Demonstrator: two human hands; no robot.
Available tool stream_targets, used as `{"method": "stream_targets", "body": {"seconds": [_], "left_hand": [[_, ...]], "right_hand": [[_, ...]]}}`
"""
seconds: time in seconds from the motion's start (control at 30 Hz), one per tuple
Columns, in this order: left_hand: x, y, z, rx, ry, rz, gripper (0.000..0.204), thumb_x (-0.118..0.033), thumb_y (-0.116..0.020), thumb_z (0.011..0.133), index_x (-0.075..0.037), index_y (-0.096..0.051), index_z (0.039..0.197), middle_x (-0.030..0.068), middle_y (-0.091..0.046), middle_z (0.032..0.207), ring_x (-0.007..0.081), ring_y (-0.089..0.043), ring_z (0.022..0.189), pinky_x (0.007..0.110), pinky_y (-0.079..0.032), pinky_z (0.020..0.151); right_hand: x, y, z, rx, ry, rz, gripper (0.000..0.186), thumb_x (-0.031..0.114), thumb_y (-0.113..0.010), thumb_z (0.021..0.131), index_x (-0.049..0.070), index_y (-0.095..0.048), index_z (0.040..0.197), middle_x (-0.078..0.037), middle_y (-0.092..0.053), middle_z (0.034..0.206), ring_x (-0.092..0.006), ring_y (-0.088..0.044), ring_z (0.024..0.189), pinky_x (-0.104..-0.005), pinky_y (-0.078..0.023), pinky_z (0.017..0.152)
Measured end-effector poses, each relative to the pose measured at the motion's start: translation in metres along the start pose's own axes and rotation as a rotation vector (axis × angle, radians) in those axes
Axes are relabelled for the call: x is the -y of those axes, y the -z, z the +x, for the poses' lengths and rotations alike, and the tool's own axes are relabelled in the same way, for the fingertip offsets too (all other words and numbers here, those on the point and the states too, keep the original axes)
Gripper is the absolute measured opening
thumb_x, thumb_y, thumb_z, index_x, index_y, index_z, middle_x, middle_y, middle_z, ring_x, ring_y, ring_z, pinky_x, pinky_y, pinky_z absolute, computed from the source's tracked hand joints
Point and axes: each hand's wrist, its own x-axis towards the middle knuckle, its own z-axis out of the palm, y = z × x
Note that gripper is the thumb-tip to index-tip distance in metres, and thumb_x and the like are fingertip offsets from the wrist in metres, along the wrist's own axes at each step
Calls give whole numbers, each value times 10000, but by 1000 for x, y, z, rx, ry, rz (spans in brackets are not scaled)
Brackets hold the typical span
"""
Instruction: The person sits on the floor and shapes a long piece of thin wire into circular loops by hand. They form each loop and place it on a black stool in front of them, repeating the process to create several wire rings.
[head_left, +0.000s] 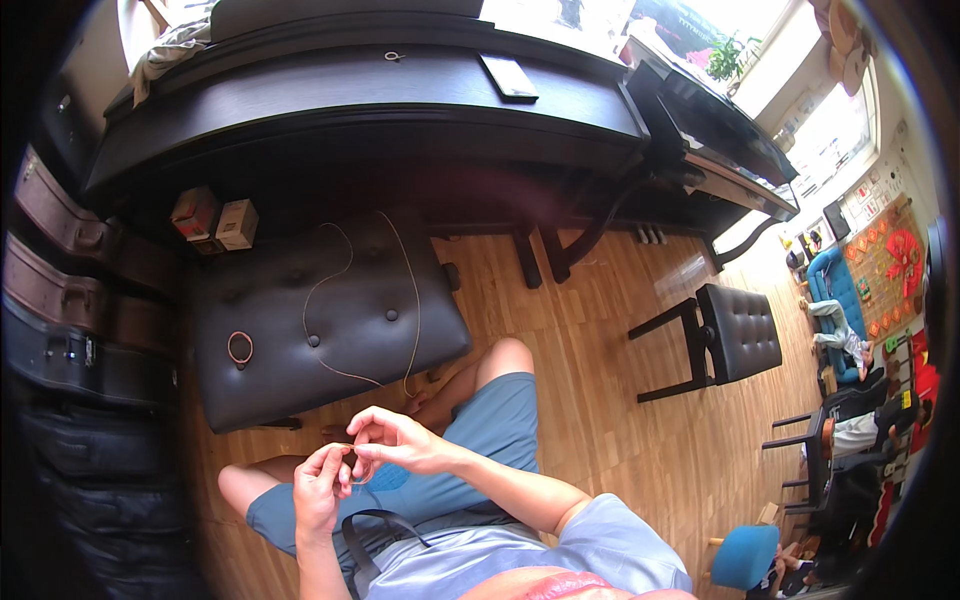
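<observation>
Above my lap, my left hand (322,482) and my right hand (398,442) meet fingertip to fingertip. Both are closed in a pinch on a thin reddish-brown cord (362,477), which curls in a small loop below the fingers. The exact spot they grip is partly hidden by the fingers. A long, thin tan cord (415,290) lies in a wide curve over the black tufted bench (270,290) and hangs off its near edge; whether it joins the cord in my hands I cannot tell. On the bench's left part rests a coiled reddish-brown cord ring (240,348).
Small cardboard boxes (237,224) stand at the bench's far left corner. Behind is a black piano (330,90) carrying a tablet-like device (508,77) and a small pale cord loop (394,57). Black cases (80,300) line the left. Another bench (740,335) stands right; people sit farther off.
</observation>
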Motion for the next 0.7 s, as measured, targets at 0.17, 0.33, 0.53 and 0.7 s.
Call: {"method": "stream_targets", "body": {"seconds": [0.17, 0.33, 0.53, 0.7], "left_hand": [[1, -4, -2, 55, 21, -114, 239, -217, -595, 1029, -4, -691, 1080, 22, -617, 707, 59, -509, 546, 185, -409, 489], [4, 7, -4, 64, 74, -133, 242, -216, -606, 1023, 3, -692, 1078, 23, -605, 703, 71, -493, 532, 201, -417, 491], [-8, 6, -8, -47, 32, 159, 206, -175, -661, 990, 13, -732, 1031, 17, -607, 703, 85, -532, 526, 225, -433, 491], [-5, -16, -7, -230, -404, 700, 137, -89, -700, 938, 0, -751, 1029, 69, -686, 777, 118, -629, 579, 248, -500, 546]], "right_hand": [[14, -3, 0, 90, -96, -39, 416, 218, -625, 1012, 28, -510, 1363, -73, -659, 1042, -146, -661, 915, -304, -552, 818], [9, -1, -1, 44, -84, -223, 357, 242, -634, 1008, 14, -606, 1281, -59, -685, 1024, -127, -640, 897, -294, -519, 815], [20, -3, 5, -142, -54, -981, 249, 249, -681, 971, 15, -734, 1039, -95, -719, 909, -173, -693, 846, -320, -541, 746], [12, -7, 3, -337, -178, -668, 241, 210, -735, 931, 4, -732, 1056, -112, -735, 1014, -169, -707, 862, -291, -557, 760]]}}
